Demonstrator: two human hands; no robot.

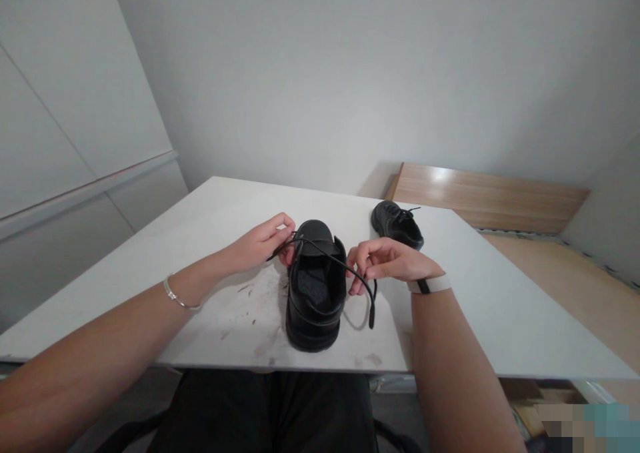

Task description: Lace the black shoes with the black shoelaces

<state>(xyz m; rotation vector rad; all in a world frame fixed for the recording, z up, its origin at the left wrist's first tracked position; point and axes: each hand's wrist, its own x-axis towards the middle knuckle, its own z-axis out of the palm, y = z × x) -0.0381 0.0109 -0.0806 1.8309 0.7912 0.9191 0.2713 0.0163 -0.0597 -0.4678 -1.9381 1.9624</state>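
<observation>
A black shoe [314,323] stands upright on the white table, its heel towards me and its tongue raised. Its dark shoelace [327,253] runs loosely from the left side across the opening to the right, where the end hangs down. At the shoe's left side, my left hand [265,241] is closed, thumb and fingers pinching the lace. My right hand [383,263] is at the right side with fingers curled and closed around the lace by the shoe's edge. Part of its fingertips is hidden behind the lace and the shoe.
Another black shoe [397,225], laced and tied, stands farther back on the right. Brown smudges and crumbs mark the white table [225,206] around the near shoe. A wooden board [480,193] leans beyond the table, against the wall. My legs are below the near edge.
</observation>
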